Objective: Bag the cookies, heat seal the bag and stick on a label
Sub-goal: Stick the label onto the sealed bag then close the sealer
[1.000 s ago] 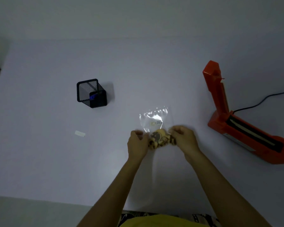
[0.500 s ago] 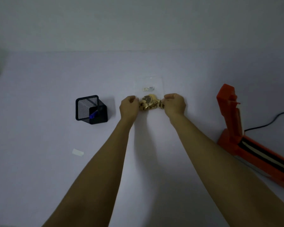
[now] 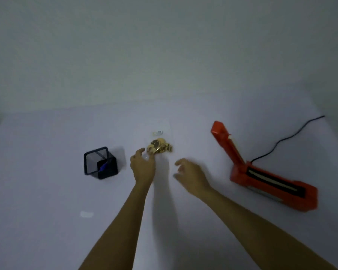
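A clear plastic bag (image 3: 160,137) holding golden-brown cookies (image 3: 159,149) lay flat on the pale white desk (image 3: 47,191), toward the far middle of it, with a small label (image 3: 158,132) showing on the bag just beyond the cookies. The cookies were bunched at the near end of the bag.

The left hand (image 3: 142,166) hovered at the near left corner of the bag, its fingers (image 3: 140,152) loosely spread and relaxed, gripping nothing; whether the fingertips touched the plastic could not be told through the blur. The right hand (image 3: 191,172) sat nearer the person and to the right of the bag, apart from it, fingers (image 3: 180,162) relaxed and slightly curled, holding nothing.

To the left of the left hand stood a black wire-mesh square pen holder (image 3: 100,162) with a blue pen (image 3: 103,166) inside. Nearer the person on the left, a small white paper strip (image 3: 86,214) lay flat on the desk, well apart from everything else.

On the right stood an orange-red heat sealer (image 3: 261,172) with its upper arm (image 3: 226,143) raised and its dark sealing strip (image 3: 275,181) exposed along the base. A black power cable (image 3: 289,136) ran from it toward the far right edge of the desk. A plain pale wall (image 3: 164,45) rose behind the desk.
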{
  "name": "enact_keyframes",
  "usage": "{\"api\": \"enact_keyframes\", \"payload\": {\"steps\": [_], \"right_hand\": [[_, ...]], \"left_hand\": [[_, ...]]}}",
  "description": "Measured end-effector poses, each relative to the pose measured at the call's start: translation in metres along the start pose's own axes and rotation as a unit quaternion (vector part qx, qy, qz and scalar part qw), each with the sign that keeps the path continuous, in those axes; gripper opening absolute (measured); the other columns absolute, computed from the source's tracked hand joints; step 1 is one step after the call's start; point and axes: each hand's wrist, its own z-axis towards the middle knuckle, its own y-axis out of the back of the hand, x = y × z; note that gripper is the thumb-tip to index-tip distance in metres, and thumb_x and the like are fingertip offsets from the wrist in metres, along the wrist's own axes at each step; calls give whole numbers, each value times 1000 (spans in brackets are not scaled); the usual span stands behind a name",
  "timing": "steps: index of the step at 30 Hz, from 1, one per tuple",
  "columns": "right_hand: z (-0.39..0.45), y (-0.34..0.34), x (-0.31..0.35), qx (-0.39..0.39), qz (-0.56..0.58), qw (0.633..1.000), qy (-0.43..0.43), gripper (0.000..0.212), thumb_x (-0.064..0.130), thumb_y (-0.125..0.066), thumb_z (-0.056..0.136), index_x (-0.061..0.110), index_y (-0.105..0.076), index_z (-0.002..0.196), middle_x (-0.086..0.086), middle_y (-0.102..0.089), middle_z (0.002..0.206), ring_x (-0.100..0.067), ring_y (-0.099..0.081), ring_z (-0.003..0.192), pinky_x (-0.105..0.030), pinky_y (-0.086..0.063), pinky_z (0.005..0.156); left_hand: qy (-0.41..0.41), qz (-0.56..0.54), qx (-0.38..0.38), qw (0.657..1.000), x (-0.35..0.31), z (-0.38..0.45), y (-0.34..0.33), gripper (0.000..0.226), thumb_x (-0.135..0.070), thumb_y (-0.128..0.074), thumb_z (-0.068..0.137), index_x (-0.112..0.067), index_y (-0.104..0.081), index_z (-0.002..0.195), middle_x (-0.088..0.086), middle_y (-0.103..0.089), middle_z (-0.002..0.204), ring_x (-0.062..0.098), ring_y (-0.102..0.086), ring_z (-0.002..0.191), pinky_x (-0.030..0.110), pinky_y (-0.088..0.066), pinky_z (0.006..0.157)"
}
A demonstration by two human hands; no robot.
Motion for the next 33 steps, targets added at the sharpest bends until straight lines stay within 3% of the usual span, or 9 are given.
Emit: {"api": "enact_keyframes", "payload": {"steps": [4,9,13,17,21,25,28,31,33], "right_hand": [[-94,12,-35,40,-83,996,10,33,36,-67,85,28,-58,116,4,-60,108,-10,-55,98,-25,-49,85],[-159,90,-86,-144,-147,979,-5,37,35,-68,84,19,-62,116,-2,-64,110,-17,-56,104,-32,-47,93],[-173,160,-129,-270,-201,941,-17,56,32,-76,74,10,-60,122,-14,-63,113,-33,-58,105,-42,-48,90],[-170,205,-172,-212,-213,946,-125,94,44,-80,68,20,-32,145,-11,-40,142,-30,-40,128,-47,-38,103],[-160,222,-210,-144,-187,960,-154,105,41,-80,69,17,-19,150,-13,-33,149,-32,-34,134,-49,-33,108],[-154,228,-229,-129,-99,981,-104,88,27,-82,70,11,-35,143,-14,-47,139,-29,-47,125,-45,-41,104],[-149,236,-238,-136,-37,988,-62,83,20,-86,65,9,-45,136,-10,-58,127,-25,-57,115,-38,-48,96],[-141,244,-244,-126,0,991,-40,81,17,-88,63,10,-49,133,-7,-60,124,-19,-58,111,-37,-51,95],[-135,250,-245,-113,25,993,-35,80,16,-88,64,12,-49,133,-3,-60,124,-14,-56,108,-26,-49,90]], "left_hand": [[-44,11,54,997,-5,-41,-3,44,-20,-58,87,-10,-52,129,18,-53,129,38,-51,120,54,-46,100],[-148,17,149,977,-48,-88,-15,43,-9,-61,88,-8,-51,130,15,-52,134,31,-47,126,46,-41,107],[-195,51,209,957,-79,-105,-35,51,-15,-60,90,-13,-44,138,15,-45,141,31,-45,129,47,-41,106],[-198,75,239,948,-93,-116,-62,57,-17,-60,90,-12,-38,143,13,-42,147,31,-44,132,45,-40,107],[-172,93,263,945,-95,-129,-89,63,-15,-61,89,-11,-33,146,11,-39,150,31,-42,134,44,-38,109],[-151,47,259,953,-96,-146,-114,61,-7,-61,88,-13,-34,143,10,-45,146,31,-44,132,45,-39,108],[-199,47,238,949,-95,-159,-126,66,-3,-62,87,-13,-30,145,9,-43,146,29,-44,132,43,-38,110],[-325,129,266,899,-93,-172,-143,71,-21,-56,87,-14,-23,150,-1,-30,153,20,-33,139,35,-30,113],[-361,216,298,857,-88,-180,-160,78,-26,-53,86,-23,-12,152,3,-18,160,24,-18,147,44,-29,116]]}}
